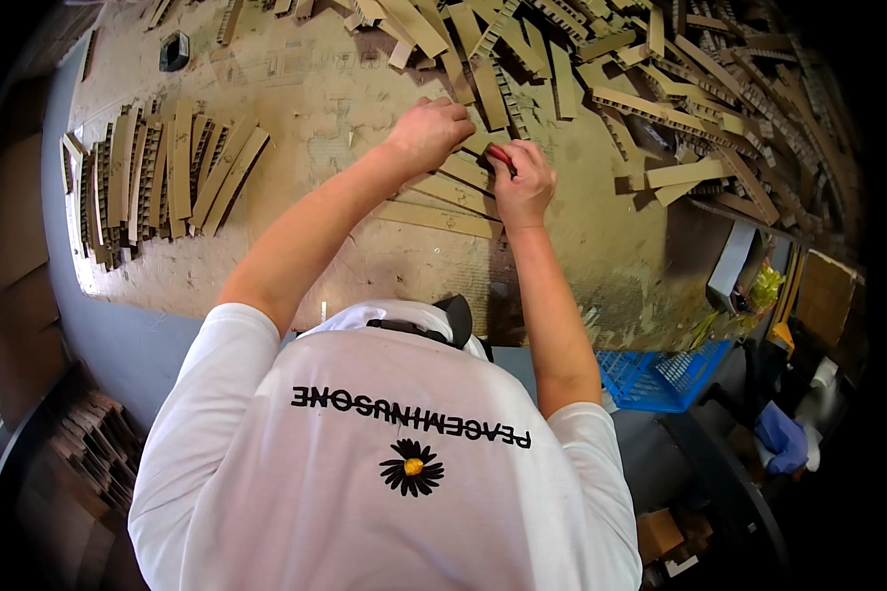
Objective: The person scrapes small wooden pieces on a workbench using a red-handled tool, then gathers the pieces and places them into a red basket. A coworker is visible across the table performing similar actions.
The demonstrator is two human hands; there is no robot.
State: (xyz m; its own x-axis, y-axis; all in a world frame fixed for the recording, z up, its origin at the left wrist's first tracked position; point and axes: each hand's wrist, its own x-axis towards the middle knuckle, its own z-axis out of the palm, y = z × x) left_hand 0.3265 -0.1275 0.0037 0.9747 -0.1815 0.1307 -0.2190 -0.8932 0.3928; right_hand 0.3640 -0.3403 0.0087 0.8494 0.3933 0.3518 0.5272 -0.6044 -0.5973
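Note:
Several flat cardboard strips (439, 220) lie side by side in front of me, in a short stack of rows on the worktable. My left hand (430, 134) is at their far end, fingers curled down; whatever lies under the fingertips is hidden. Close to its right, my right hand (525, 185) is closed round a small red tool (500, 155) with a dark end, held over the right ends of the strips. Most of that tool is covered by the fingers, so its kind does not show.
A row of honeycomb-edged cardboard strips (177, 172) stands packed at the left. Many loose strips (690, 118) are heaped at the far right. A dark hollow block (174, 51) sits far left on the worn worktable (315, 148). Below the right edge is a blue plastic crate (650, 382).

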